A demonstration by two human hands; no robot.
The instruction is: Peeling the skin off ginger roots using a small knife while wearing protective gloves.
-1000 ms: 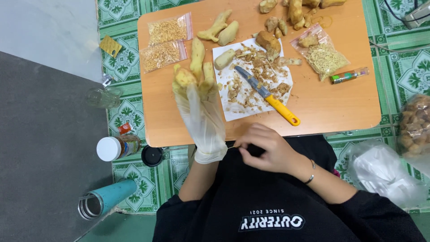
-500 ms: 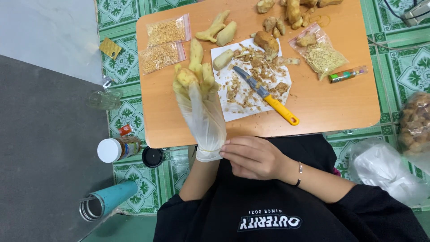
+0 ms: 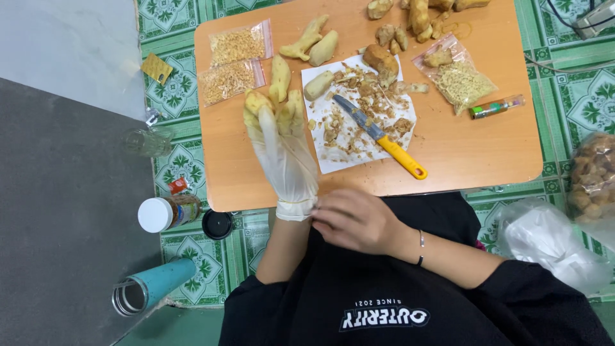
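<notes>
My left hand [image 3: 282, 150] is raised over the near edge of the orange table [image 3: 474, 150]. It wears a thin whitish glove with yellow-stained fingertips, fingers straight and holding nothing. My right hand [image 3: 359, 221] pinches the glove's cuff [image 3: 296, 208] at the left wrist. Just beyond the hands lies a white paper sheet [image 3: 323, 163] covered with ginger peelings. A yellow-handled knife [image 3: 384, 138] lies across it, and a peeled ginger piece [image 3: 318, 84] rests on its left edge.
Two small bags of chopped bits [image 3: 234, 61] lie at the table's far left, another bag [image 3: 461, 80] and a lighter [image 3: 496, 107] at the right. Unpeeled ginger [image 3: 419, 16] is at the far edge. On the floor are a jar [image 3: 163, 213], a teal tumbler [image 3: 150, 287] and a plastic bag [image 3: 551, 243].
My right hand has slid left from my lap to the glove's cuff and closed on it. The gloved left hand has stayed raised in place.
</notes>
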